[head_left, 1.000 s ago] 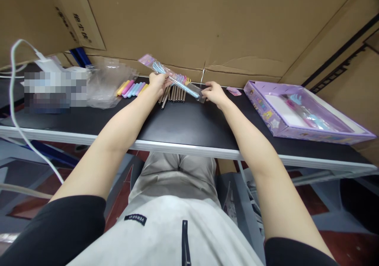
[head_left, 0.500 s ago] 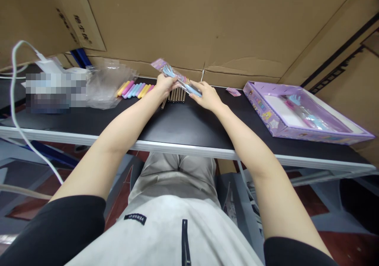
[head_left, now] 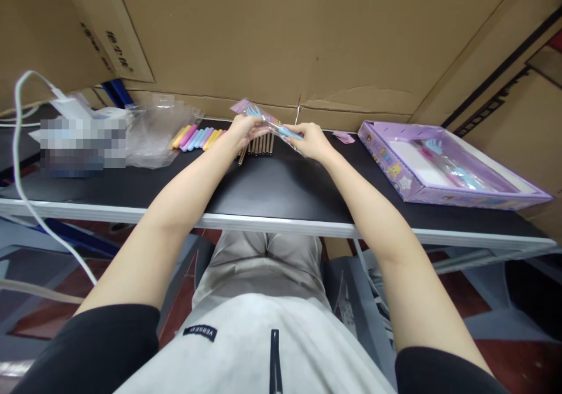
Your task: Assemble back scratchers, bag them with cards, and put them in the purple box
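Clear plastic wraps the packet (head_left: 271, 119), a slim bundle with a light blue, fork-like end showing at its upper left and a pink-purple card at its tip. It is held above the far part of the black table (head_left: 281, 192), tilted down to the right; its middle and lower end are partly covered by fingers, so the full contents cannot be made out.

The left hand (head_left: 247, 132) is closed on the packet near the fork-like end; the right hand (head_left: 311, 141) pinches its lower end, thumb below and fingers above. Both arms reach forward and draw in towards each other, the forearms resting at or just above the table edge.

Behind the left hand lie brown metal tubes (head_left: 263, 144), at least five, some hidden by the hand. To their left, at least seven coloured handles (head_left: 199, 138) sit in a row, its right end cut off by the wrist. Next come clear bags (head_left: 153, 142), too overlapped to count, then a pixelated patch. One pink card (head_left: 343, 137) lies right of the right hand, and one purple box (head_left: 406, 189) holds wrapped items (head_left: 456, 168), their number unclear through glare.
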Tool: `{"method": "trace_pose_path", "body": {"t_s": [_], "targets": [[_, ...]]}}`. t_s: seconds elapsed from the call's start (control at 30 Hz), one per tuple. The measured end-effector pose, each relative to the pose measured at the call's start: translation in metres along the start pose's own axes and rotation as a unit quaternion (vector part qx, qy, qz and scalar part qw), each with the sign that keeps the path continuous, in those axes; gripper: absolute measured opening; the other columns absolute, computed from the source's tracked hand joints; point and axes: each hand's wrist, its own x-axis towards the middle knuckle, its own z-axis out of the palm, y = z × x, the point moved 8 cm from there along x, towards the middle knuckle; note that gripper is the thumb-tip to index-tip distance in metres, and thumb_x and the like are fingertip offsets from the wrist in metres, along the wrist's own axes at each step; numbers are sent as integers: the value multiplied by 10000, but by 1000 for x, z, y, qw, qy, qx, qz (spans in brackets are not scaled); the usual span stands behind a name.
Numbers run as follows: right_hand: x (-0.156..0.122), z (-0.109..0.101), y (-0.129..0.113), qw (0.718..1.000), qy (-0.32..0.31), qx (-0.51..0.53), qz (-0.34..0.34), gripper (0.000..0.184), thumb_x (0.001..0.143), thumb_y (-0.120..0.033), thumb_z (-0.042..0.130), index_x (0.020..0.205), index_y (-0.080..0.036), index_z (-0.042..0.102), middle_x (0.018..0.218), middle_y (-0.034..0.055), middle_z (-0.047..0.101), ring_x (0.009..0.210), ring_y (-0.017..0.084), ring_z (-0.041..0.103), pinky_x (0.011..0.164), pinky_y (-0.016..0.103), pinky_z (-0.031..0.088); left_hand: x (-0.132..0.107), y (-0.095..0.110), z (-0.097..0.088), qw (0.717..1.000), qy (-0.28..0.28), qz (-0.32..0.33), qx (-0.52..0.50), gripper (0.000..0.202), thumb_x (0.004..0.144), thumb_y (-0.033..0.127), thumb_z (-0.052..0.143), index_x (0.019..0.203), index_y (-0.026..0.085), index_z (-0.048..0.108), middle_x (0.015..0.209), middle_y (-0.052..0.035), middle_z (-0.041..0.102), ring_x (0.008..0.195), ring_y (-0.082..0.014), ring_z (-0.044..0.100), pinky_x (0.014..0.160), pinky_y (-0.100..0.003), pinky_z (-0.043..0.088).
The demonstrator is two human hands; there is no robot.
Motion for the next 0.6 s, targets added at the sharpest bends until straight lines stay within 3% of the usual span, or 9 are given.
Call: {"method": "trace_pose_path", "body": {"t_s": [0.13,0.23,0.37,0.47,0.6], "targets": [[-5,-47,-10,998,52,-19,8,326,815,-76,854,1130,-153,880,1121,148,835,1273,400,723,1163,525,523,4,3,-7,1000,15,4,22,230,846,20,674,998,189,643,776,-96,743,956,-285,829,958,-383,669],[-22,-95,-24,990,66,-93,82,368,865,-14,794,1219,-90,858,1087,172,830,1152,362,755,1131,544,529,7,5,-15,998,35,18,50,298,803,42,719,1015,218,605,835,-98,756,929,-306,829,973,-464,663],[-63,-173,-30,921,87,-290,247,448,947,-87,772,1394,-105,792,1224,204,814,1149,296,754,1027,479,536,10,6,-23,996,47,24,70,399,723,27,750,1005,240,566,884,-83,754,889,-295,824,991,-492,654],[-102,-232,-4,860,147,-339,352,434,983,-149,769,1416,-140,783,1367,233,762,1281,297,718,966,447,515,11,5,-27,996,56,24,72,417,712,15,724,1011,245,548,893,-82,752,887,-295,821,972,-482,664],[-156,-287,63,804,193,-345,444,441,939,-250,873,1373,-199,808,1386,280,730,1302,332,708,835,477,509,11,4,-26,994,52,23,92,385,748,25,698,1023,246,543,913,-91,765,884,-294,827,953,-479,673]]}}
